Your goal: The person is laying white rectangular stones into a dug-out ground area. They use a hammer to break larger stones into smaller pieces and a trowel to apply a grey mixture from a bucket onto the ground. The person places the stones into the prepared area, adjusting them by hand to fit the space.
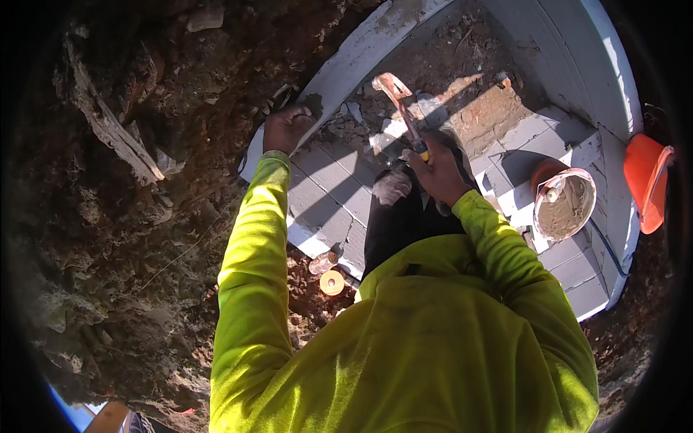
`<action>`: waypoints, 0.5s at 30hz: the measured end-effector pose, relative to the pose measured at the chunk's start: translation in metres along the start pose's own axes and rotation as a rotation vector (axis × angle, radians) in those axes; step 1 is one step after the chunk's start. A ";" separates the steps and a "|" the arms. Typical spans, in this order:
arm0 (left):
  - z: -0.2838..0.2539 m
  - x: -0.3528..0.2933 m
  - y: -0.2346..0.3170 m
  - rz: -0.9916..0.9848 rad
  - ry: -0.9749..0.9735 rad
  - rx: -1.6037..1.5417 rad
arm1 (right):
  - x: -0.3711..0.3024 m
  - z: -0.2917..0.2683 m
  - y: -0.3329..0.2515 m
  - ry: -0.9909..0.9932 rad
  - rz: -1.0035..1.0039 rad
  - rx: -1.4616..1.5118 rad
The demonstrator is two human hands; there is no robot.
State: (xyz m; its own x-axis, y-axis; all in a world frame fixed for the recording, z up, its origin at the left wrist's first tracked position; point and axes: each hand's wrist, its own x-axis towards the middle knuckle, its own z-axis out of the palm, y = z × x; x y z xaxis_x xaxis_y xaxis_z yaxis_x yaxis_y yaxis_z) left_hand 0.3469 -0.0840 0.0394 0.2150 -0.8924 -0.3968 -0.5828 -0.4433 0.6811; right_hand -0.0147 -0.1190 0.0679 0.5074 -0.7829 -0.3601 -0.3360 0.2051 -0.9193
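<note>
My right hand (439,173) is wrapped round the handle of a hammer (399,97), in front of my dark trouser leg. The hammer's worn reddish head points up and away, over broken rubble (375,137). Its handle shows a bit of yellow by my fingers. My left hand (286,130) is closed at the edge of a pale curved wall (346,61), beside the earth bank. Whatever its curled fingers hold, if anything, is hidden. Both forearms are in bright yellow-green sleeves.
A bucket of mortar (569,206) stands on grey-painted steps (577,270) at the right. Outside the wall sits an orange bucket (646,184). Rough earth (144,238) rises at the left, with a splintered wood piece (108,119). An orange disc (332,282) lies near the steps.
</note>
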 end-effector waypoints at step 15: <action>0.005 0.078 -0.060 -0.159 -0.437 0.473 | 0.048 0.120 0.041 -0.001 0.227 0.350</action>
State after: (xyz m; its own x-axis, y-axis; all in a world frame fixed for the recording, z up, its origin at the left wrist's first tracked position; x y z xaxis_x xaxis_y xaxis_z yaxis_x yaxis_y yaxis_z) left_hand 0.3945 -0.1268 -0.0358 0.0470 -0.6583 -0.7512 -0.8730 -0.3926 0.2895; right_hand 0.0910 -0.0780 -0.0062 0.4527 -0.6939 -0.5601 -0.1495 0.5601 -0.8148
